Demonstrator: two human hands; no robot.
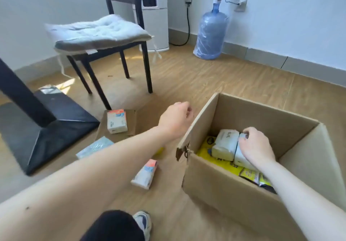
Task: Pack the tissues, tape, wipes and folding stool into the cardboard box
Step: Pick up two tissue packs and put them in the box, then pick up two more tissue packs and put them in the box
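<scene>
An open cardboard box (224,188) stands on the floor at the right. Inside it lie a white tissue pack (223,144) and yellow packets (222,163). My right hand (255,148) is inside the box, fingers closed on a second white tissue pack (241,158) beside the first. My left hand (176,118) hovers left of the box's raised flap, fingers curled, holding nothing I can see. On the floor to the left lie a tissue pack with an orange end (117,121) on a flat cardboard piece (131,126), another tissue pack (145,174), and a bluish wipes pack (94,147).
A dark chair (112,53) with a grey cushion stands behind the loose packs. A black table base (56,128) fills the left. A blue water jug (211,33) and a white appliance (157,16) stand by the far wall. My knee and shoe (143,222) are at the bottom.
</scene>
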